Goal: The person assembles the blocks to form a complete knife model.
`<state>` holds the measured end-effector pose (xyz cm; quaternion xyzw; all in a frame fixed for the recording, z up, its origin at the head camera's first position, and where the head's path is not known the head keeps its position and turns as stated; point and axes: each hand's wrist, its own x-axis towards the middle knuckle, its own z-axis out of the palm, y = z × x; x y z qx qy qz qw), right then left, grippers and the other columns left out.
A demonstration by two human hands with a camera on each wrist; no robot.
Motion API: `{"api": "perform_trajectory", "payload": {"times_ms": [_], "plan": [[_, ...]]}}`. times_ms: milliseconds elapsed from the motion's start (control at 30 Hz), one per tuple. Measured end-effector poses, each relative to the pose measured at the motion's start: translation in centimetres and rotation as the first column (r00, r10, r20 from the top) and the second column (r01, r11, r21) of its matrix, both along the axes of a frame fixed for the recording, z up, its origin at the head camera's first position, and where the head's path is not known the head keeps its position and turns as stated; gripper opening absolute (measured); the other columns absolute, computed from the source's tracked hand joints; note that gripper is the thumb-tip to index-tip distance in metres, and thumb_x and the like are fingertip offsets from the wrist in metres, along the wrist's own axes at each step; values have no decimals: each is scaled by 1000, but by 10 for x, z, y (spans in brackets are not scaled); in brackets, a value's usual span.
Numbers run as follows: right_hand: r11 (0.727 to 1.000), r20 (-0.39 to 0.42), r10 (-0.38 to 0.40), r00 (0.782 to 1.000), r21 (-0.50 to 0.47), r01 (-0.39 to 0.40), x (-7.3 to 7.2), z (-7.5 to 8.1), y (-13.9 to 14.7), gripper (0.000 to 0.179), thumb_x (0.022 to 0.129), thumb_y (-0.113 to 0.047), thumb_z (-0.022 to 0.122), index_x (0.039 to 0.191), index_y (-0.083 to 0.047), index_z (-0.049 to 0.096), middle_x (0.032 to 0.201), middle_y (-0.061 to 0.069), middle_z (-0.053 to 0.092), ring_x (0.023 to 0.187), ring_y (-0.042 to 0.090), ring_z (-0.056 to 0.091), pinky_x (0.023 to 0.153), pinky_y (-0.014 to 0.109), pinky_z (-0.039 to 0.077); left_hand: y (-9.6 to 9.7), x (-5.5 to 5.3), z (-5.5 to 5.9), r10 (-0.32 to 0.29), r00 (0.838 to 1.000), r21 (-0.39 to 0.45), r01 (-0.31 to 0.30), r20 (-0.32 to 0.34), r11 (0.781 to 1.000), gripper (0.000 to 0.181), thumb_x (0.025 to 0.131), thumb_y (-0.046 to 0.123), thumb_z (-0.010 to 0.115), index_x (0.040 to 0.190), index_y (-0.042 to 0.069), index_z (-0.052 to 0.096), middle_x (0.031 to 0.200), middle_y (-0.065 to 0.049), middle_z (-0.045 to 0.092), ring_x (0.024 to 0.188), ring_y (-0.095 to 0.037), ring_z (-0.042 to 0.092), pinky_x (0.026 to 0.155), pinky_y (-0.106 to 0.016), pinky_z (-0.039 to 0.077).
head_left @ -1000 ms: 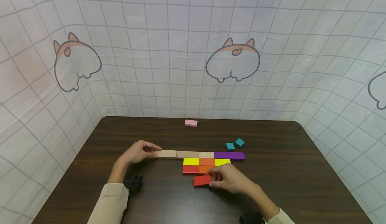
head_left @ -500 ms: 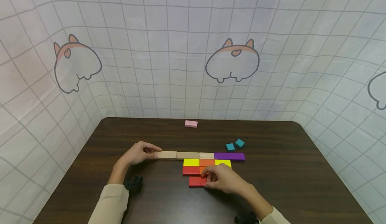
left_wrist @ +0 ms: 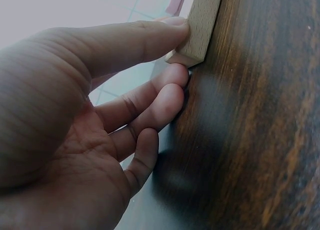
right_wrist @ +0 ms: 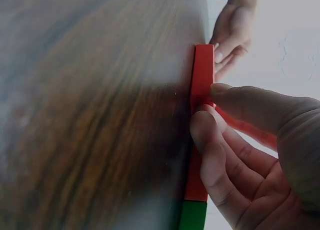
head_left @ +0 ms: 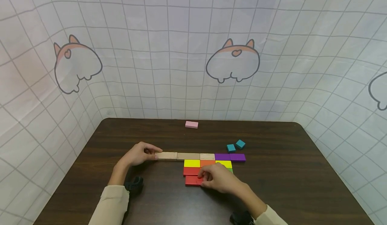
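Note:
At the left end of a row of pale wooden blocks [head_left: 188,156], my left hand [head_left: 139,153] pinches the end block [head_left: 167,156]. The left wrist view shows its thumb on that wooden block's [left_wrist: 200,24] side; the index fingertip is hidden. My right hand [head_left: 222,178] pinches a flat red block [head_left: 191,180] between thumb and fingers. This block lies just in front of another red block [head_left: 191,172], slightly off to its right. Yellow [head_left: 191,163] and orange [head_left: 207,162] blocks stand behind. The right hand hides part of the near row.
Purple blocks [head_left: 238,157] extend the wooden row rightward. Two teal blocks [head_left: 231,148] lie behind them, and a pink block [head_left: 191,124] sits near the table's far edge. A green block [right_wrist: 192,215] shows in the right wrist view. A gridded cloth [head_left: 193,94] surrounds the table.
My right hand has slid the red block leftward along the near side of the blocks, then a little away from me against the row. The left hand has stayed in place.

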<state>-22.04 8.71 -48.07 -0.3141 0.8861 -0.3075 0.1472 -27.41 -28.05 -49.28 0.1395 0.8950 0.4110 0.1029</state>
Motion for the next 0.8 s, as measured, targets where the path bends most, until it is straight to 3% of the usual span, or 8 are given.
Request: {"api": "perform_trajectory", "payload": {"times_ms": [500,800], "plan": [[999,-54,34,998,-31,-35,-2,-3,-6,14,88,-14,81,100,-13,74,76,-12,64,69,-1,56,69,20,49,0,0,1,8,1000,-10,-8,3,1000,24,91,20,79,115,17,80,88,-3,69,75,-18,53,66,-30,46],[998,-43,44,998,-46,-46,-3,1,-7,13,88,-13,81,100,-12,74,76,-12,65,69,-1,56,69,20,50,0,0,1,9,1000,-3,-9,8,1000,24,91,20,79,114,17,80,88,-4,69,75,-18,52,66,-31,45]]}}
